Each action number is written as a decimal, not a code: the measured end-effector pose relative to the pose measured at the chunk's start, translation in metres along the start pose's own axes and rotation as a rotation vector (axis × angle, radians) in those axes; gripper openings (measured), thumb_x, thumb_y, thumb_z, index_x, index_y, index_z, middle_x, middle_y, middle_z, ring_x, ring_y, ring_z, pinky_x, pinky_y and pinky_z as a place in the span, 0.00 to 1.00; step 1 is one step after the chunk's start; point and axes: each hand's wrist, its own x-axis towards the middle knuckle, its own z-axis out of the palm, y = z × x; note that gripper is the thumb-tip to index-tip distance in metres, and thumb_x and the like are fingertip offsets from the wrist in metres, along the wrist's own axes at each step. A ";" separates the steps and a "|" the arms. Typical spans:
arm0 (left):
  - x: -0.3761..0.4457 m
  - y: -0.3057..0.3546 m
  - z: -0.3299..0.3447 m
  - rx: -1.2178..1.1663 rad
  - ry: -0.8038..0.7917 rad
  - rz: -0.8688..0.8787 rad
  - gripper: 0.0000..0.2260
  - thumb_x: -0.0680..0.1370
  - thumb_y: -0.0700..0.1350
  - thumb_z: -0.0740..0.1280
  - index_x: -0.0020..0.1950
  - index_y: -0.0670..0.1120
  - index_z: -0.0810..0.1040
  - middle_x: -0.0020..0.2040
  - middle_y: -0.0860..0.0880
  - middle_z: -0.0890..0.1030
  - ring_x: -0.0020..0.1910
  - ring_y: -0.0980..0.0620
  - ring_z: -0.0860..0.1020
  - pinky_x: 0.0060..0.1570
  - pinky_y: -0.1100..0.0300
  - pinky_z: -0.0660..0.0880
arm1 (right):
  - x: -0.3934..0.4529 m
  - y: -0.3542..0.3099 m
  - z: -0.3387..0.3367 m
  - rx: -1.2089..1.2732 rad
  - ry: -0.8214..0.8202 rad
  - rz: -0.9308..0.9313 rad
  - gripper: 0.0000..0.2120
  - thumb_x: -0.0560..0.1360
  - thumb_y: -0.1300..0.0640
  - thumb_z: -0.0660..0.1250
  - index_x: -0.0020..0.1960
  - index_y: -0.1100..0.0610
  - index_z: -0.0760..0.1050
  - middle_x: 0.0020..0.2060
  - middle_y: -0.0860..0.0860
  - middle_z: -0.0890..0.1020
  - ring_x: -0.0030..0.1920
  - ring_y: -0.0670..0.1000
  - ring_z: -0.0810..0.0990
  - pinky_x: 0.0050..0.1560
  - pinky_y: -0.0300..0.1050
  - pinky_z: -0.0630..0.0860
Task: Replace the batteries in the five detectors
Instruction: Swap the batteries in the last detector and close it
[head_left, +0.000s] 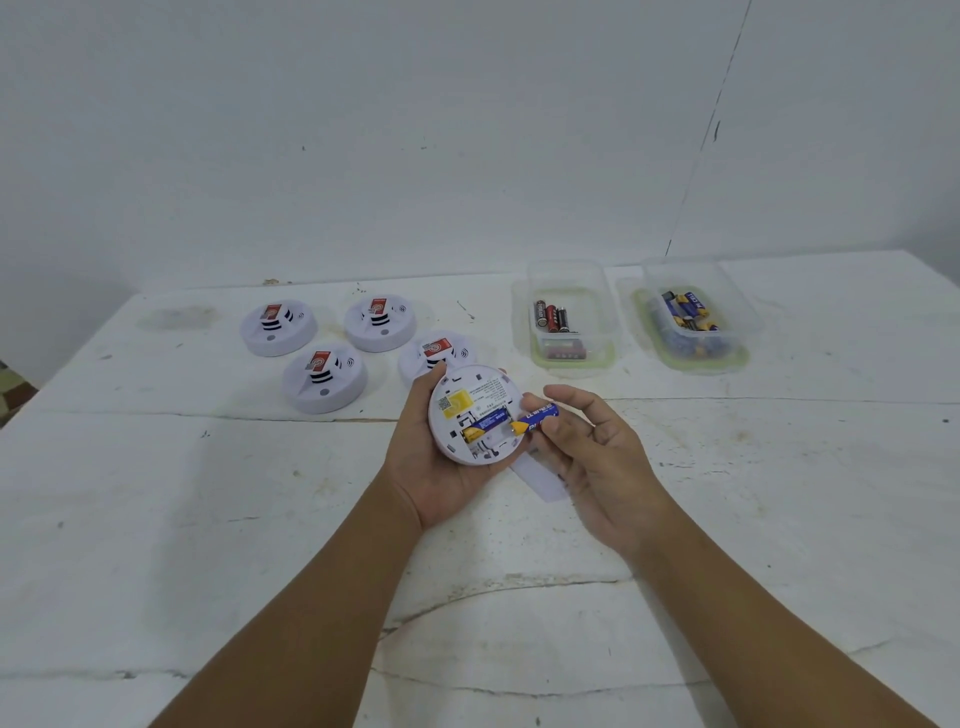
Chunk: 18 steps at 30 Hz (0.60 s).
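My left hand (431, 467) cradles a white round detector (475, 397) turned back side up, its battery bay uncovered. One blue and yellow battery (485, 423) lies seated in the bay. My right hand (587, 441) pinches a second blue and yellow battery (537, 418) by thumb and fingers, its yellow end touching the bay's right edge. A white battery cover (540, 478) lies on the table under my right hand. Several other detectors stand face up behind: far left (278, 325), far middle (379, 319), near left (324, 376) and one partly hidden by the held detector (436, 353).
A clear box (569, 322) holds a few red and black batteries at the back right. Beside it, a second clear box (693, 317) holds several blue and yellow batteries. The worn white table (208, 519) ends at a white wall behind.
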 end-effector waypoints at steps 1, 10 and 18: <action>0.000 0.000 0.000 0.000 0.003 -0.001 0.27 0.83 0.62 0.60 0.56 0.41 0.88 0.60 0.38 0.85 0.53 0.38 0.86 0.59 0.42 0.80 | 0.000 0.000 0.000 0.004 -0.002 0.004 0.21 0.71 0.65 0.73 0.63 0.62 0.78 0.60 0.63 0.85 0.55 0.55 0.86 0.64 0.52 0.80; 0.000 0.000 0.002 -0.031 -0.013 -0.004 0.27 0.83 0.61 0.60 0.53 0.40 0.89 0.57 0.38 0.86 0.51 0.38 0.87 0.57 0.40 0.81 | 0.001 0.000 -0.001 0.012 -0.016 0.015 0.22 0.72 0.66 0.71 0.65 0.62 0.76 0.61 0.63 0.84 0.56 0.54 0.86 0.64 0.50 0.80; 0.002 -0.001 0.000 -0.032 -0.011 -0.012 0.27 0.83 0.61 0.61 0.56 0.40 0.87 0.59 0.38 0.85 0.53 0.38 0.86 0.60 0.42 0.79 | 0.001 -0.002 -0.001 -0.013 -0.041 0.008 0.27 0.65 0.61 0.77 0.64 0.61 0.77 0.60 0.63 0.85 0.57 0.54 0.86 0.64 0.52 0.80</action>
